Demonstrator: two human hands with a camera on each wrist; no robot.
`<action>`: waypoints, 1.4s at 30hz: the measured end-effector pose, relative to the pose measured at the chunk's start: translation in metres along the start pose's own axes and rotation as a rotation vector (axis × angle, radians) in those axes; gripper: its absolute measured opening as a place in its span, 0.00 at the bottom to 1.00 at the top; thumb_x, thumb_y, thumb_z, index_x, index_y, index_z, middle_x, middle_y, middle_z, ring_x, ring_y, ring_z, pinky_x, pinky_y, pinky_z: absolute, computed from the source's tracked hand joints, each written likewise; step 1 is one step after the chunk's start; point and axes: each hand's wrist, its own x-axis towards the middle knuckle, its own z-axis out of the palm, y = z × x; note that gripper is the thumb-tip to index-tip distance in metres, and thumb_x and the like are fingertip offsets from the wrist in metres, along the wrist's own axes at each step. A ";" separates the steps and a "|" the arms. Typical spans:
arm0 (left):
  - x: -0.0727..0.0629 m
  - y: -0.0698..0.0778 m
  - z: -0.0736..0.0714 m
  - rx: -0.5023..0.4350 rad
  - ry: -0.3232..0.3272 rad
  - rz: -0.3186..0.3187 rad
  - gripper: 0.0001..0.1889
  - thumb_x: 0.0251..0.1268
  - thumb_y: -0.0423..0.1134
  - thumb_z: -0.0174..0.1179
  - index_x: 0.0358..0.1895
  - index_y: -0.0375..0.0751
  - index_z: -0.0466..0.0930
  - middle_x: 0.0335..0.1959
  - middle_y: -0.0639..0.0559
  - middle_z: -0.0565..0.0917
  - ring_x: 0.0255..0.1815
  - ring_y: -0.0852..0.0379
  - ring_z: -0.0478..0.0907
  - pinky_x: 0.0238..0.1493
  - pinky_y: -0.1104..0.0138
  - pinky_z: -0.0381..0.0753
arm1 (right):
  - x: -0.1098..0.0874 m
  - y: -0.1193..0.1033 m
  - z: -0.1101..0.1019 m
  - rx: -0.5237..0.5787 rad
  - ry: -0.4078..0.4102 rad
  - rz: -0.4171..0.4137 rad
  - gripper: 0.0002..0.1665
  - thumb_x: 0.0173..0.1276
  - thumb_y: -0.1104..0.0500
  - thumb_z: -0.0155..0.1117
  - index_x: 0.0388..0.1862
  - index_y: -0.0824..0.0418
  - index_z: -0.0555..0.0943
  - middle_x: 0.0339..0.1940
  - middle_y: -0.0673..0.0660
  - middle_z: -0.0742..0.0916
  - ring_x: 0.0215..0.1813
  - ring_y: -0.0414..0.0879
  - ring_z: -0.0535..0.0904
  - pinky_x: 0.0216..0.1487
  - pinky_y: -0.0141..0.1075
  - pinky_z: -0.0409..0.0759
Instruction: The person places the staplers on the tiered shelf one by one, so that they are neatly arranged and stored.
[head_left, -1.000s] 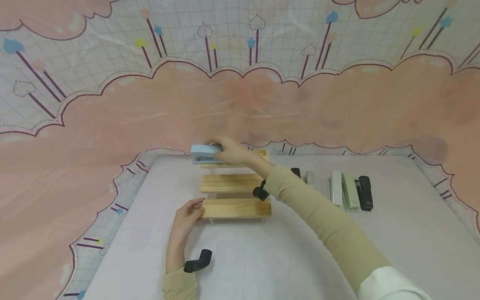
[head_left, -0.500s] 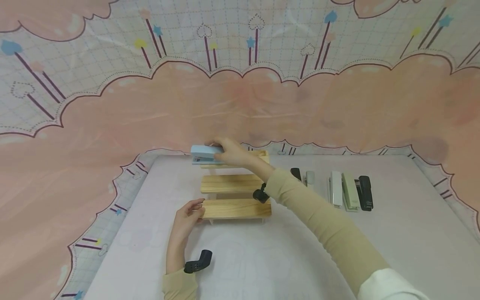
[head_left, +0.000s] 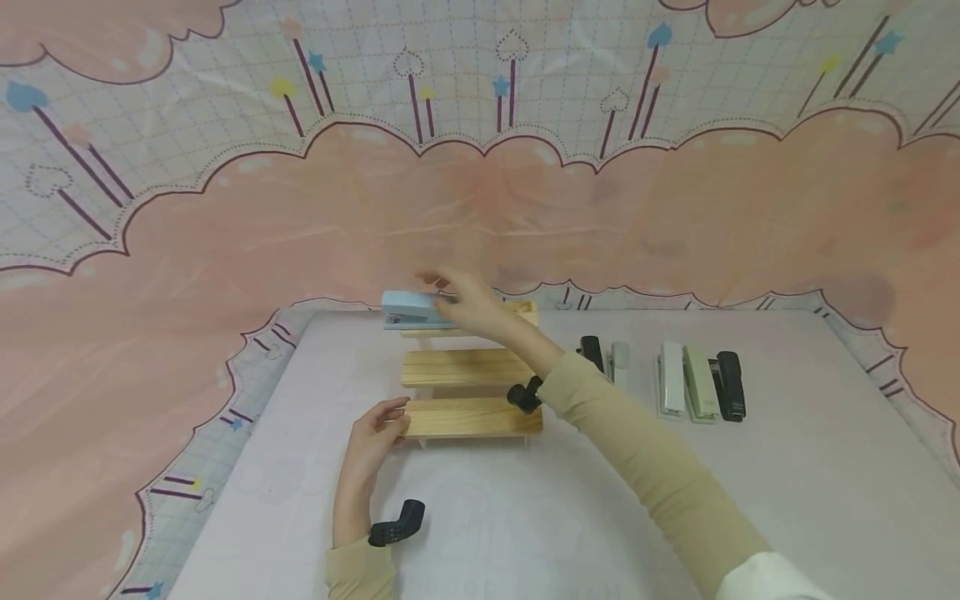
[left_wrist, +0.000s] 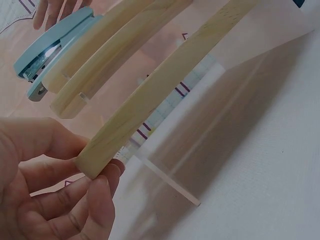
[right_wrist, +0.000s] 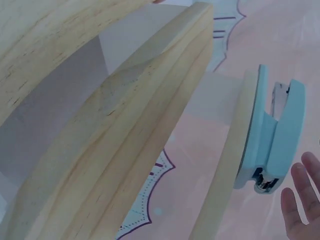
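Observation:
A three-tier wooden rack (head_left: 472, 418) with clear supports stands on the white table. My left hand (head_left: 371, 437) pinches the left end of its lowest board between thumb and fingers, plain in the left wrist view, where the board (left_wrist: 150, 95) slants upward. On the top tier, at its left end, lies a light blue stapler (head_left: 408, 305), overhanging the board slightly. Beside the stapler's right end is my right hand (head_left: 472, 307), fingers loosely spread. In the right wrist view these fingers (right_wrist: 301, 190) stand apart from the blue stapler (right_wrist: 284, 137).
Right of the rack a black stapler (head_left: 592, 350) and a small grey one (head_left: 619, 358) lie partly behind the right sleeve. Farther right are a white stapler (head_left: 672, 379), a pale green one (head_left: 701, 383) and another black one (head_left: 730, 386). A patterned cloth (head_left: 480, 208) hangs behind.
My right hand has let go of the blue stapler, its fingers lifting and shifting slightly right. The stapler stays on the top tier. My left hand has not moved.

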 end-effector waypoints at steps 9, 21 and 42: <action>-0.001 0.001 0.002 0.018 0.011 -0.003 0.20 0.65 0.32 0.55 0.60 0.37 0.75 0.53 0.39 0.77 0.36 0.64 0.76 0.37 0.74 0.78 | -0.017 -0.003 -0.009 -0.015 0.075 -0.070 0.26 0.69 0.65 0.57 0.66 0.61 0.71 0.62 0.57 0.80 0.61 0.52 0.76 0.64 0.42 0.73; -0.001 0.002 0.002 0.020 0.015 -0.003 0.19 0.66 0.32 0.55 0.60 0.37 0.75 0.54 0.37 0.78 0.37 0.63 0.77 0.39 0.72 0.79 | -0.056 0.005 -0.014 0.003 0.219 -0.078 0.25 0.67 0.64 0.58 0.64 0.58 0.74 0.59 0.56 0.82 0.60 0.50 0.76 0.66 0.48 0.71; -0.004 0.001 -0.001 0.041 0.010 -0.002 0.19 0.65 0.32 0.55 0.60 0.36 0.75 0.53 0.37 0.78 0.37 0.62 0.77 0.40 0.71 0.79 | -0.145 0.019 -0.020 -0.012 0.412 -0.021 0.25 0.63 0.68 0.62 0.61 0.57 0.76 0.54 0.56 0.84 0.60 0.49 0.75 0.66 0.50 0.69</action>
